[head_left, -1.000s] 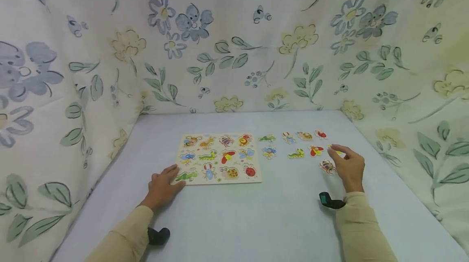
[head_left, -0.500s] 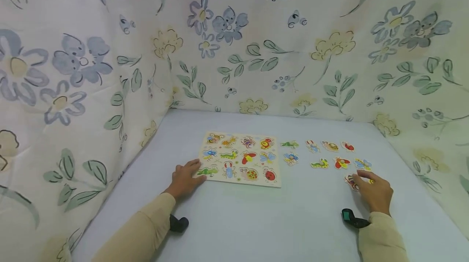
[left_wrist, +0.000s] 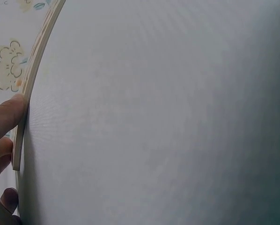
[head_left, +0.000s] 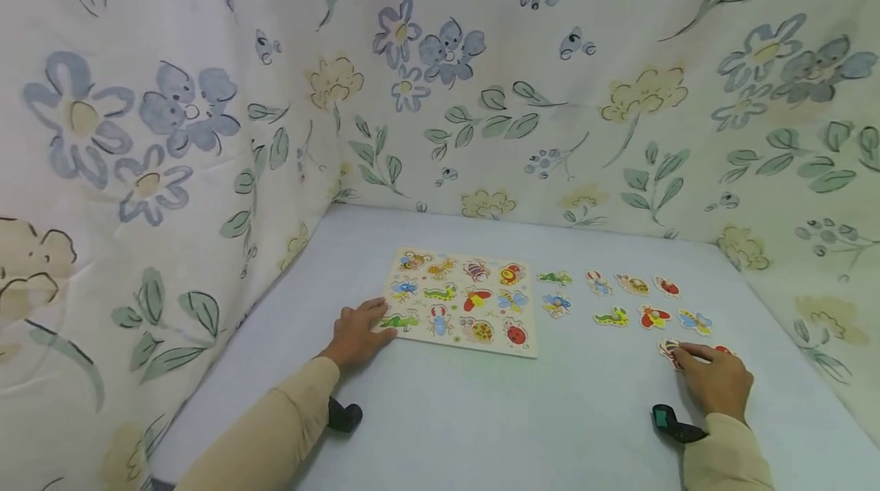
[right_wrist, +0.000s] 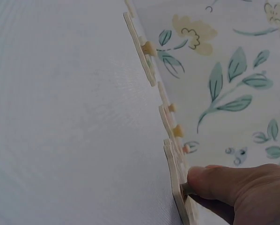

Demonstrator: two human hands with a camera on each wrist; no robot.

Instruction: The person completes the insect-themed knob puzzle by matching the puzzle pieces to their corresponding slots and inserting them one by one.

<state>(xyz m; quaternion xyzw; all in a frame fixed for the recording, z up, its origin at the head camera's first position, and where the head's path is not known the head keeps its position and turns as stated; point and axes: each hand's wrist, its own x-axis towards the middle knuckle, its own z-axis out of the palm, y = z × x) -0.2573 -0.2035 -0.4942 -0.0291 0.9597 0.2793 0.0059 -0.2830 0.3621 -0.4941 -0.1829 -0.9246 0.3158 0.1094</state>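
At about ten o'clock from the right grip (head_left: 717, 382), well apart across the white table (head_left: 577, 407): the puzzle board (head_left: 464, 304), printed with insects in three rows. On the ten o'clock side of the knuckles, right at the fingertips: the striped spider piece (head_left: 668, 350). Clamped by its small knob (right_wrist: 186, 188) between thumb (right_wrist: 208, 182) and finger, not by the rim. Hard to tell whether flat on the table or slightly raised. Long axis seemingly running from eleven to five o'clock, but partly covered, so not certain.

Close about that pinch: at one o'clock, a blue-winged piece (head_left: 696, 321); at eleven, a red-winged piece (head_left: 654, 317); at three, half hidden behind the knuckles, a red piece (head_left: 725, 350).

At the board's eight o'clock corner: the left grip (head_left: 356, 337), thumb and fingers apart, touching the edges without clamping, probably steadying. Far from the spider piece, so clearly no rival to the right grip for reach. On the board's far row, also toward ten o'clock from the pinch: a similar printed spider (head_left: 476, 270). For any carry that way, probably a long leftward sweep needed, past the red-winged piece.
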